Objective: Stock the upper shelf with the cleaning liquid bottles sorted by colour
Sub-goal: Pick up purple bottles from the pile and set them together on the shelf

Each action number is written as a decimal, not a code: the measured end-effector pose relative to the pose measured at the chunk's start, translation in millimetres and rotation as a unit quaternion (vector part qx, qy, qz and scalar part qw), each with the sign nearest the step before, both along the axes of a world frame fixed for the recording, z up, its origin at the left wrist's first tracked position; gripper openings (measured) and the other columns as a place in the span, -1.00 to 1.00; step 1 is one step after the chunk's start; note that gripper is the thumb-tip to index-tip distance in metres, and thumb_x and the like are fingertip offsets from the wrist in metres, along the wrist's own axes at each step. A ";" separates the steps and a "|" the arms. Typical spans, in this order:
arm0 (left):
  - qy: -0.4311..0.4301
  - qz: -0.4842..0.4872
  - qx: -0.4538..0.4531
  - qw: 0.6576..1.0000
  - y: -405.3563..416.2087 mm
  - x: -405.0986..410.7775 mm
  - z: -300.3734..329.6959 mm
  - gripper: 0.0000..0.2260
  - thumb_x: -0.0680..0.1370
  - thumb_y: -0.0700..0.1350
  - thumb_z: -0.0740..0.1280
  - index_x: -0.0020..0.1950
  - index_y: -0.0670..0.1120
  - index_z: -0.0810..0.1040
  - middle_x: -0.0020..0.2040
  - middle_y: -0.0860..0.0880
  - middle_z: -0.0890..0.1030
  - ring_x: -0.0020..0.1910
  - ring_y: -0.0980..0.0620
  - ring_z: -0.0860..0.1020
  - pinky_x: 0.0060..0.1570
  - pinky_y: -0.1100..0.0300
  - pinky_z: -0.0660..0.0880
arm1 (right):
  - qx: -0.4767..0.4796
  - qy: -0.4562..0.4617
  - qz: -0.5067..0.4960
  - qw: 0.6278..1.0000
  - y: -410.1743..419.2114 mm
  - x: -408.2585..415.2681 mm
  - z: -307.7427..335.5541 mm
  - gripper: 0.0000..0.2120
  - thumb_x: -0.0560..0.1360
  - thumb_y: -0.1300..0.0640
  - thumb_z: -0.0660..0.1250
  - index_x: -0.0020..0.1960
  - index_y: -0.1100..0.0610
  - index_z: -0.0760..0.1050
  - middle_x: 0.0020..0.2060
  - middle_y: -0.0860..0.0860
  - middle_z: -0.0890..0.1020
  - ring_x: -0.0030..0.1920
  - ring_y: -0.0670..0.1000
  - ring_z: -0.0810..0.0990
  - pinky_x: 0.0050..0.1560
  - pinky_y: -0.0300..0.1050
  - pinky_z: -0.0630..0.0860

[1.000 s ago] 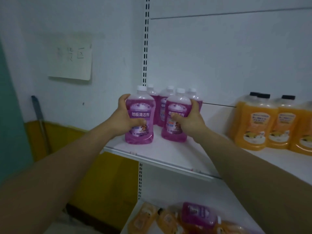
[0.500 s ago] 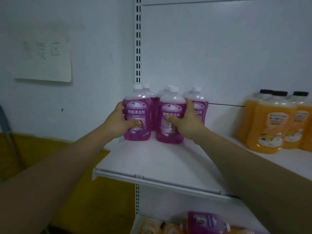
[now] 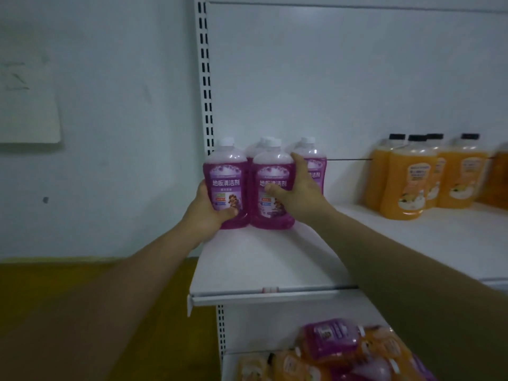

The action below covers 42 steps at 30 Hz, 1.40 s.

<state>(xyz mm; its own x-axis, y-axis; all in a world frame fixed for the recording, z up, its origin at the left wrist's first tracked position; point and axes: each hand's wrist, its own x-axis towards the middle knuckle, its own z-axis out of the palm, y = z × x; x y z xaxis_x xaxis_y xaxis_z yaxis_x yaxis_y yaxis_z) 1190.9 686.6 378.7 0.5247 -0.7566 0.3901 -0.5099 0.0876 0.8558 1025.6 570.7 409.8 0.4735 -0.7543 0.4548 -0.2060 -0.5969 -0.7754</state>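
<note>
1. Gripping one purple bottle (image 3: 226,188) in the left hand (image 3: 204,213), another (image 3: 272,193) in the right hand (image 3: 298,193), upright on the upper shelf (image 3: 261,268), left of the orange bottles (image 3: 406,180).
2. Seating both against the purple group; next, likely letting go.

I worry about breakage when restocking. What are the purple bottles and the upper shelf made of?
The purple bottles look like clear glossy plastic: liquid shows through and highlights glint near the shoulders, though glass cannot be ruled out. The upper shelf looks like white painted metal, judging by its thin front lip.
</note>
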 end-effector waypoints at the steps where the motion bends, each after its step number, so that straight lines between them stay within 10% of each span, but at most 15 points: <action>1: 0.000 0.000 0.000 1.000 -1.1 0.4 -0.6 -0.30 0.40 -0.25 0.49 0.42 -0.07 0.18 0.13 0.00 0.52 0.07 0.03 0.53 0.08 0.14 0.45 | -0.022 0.007 -0.013 1.000 -0.9 0.8 1.8 -0.17 0.43 -0.03 0.48 0.53 -0.04 0.06 0.35 -0.01 0.43 0.29 0.07 0.46 0.27 0.07 0.47; 20: -0.068 0.087 0.138 0.984 20.8 -22.0 26.6 -0.11 0.50 -0.07 0.40 0.55 -0.10 -0.21 0.45 0.03 0.22 0.37 0.04 0.30 0.20 0.24 0.25 | -0.133 0.100 0.003 0.986 -22.4 -2.2 8.3 -0.17 0.44 -0.08 0.44 0.53 0.08 0.05 0.43 0.05 0.32 0.39 0.11 0.36 0.34 0.15 0.39; 27: -0.169 0.054 0.188 0.966 65.6 -76.5 40.5 -0.49 0.54 -0.09 0.36 0.45 -0.02 0.29 0.35 0.00 0.43 0.11 0.17 0.37 0.00 0.46 0.26 | -0.157 0.181 -0.005 0.971 -5.8 -36.5 24.7 -0.12 0.37 -0.26 0.38 0.52 0.08 0.10 0.45 0.08 0.31 0.43 0.15 0.32 0.38 0.11 0.33; 35: -0.308 -0.004 0.258 0.916 116.8 -138.2 36.5 -0.41 0.52 0.13 0.31 0.50 0.02 0.23 0.48 0.01 0.29 0.41 0.00 0.30 0.25 0.24 0.24 | -0.176 0.241 -0.021 0.954 52.8 -103.5 21.3 -0.48 0.44 -0.28 0.31 0.33 -0.09 0.41 0.21 0.00 0.56 0.12 0.07 0.53 0.19 0.06 0.49; 42: -0.336 -0.118 0.297 0.886 159.7 -197.1 -16.1 -0.41 0.52 0.14 0.31 0.50 0.06 0.21 0.50 0.02 0.24 0.44 0.02 0.26 0.37 0.20 0.19 | -0.144 0.302 -0.087 0.938 127.0 -183.2 -32.7 -0.32 0.52 -0.22 0.27 0.52 0.05 0.19 0.46 0.08 0.31 0.42 0.13 0.29 0.37 0.04 0.28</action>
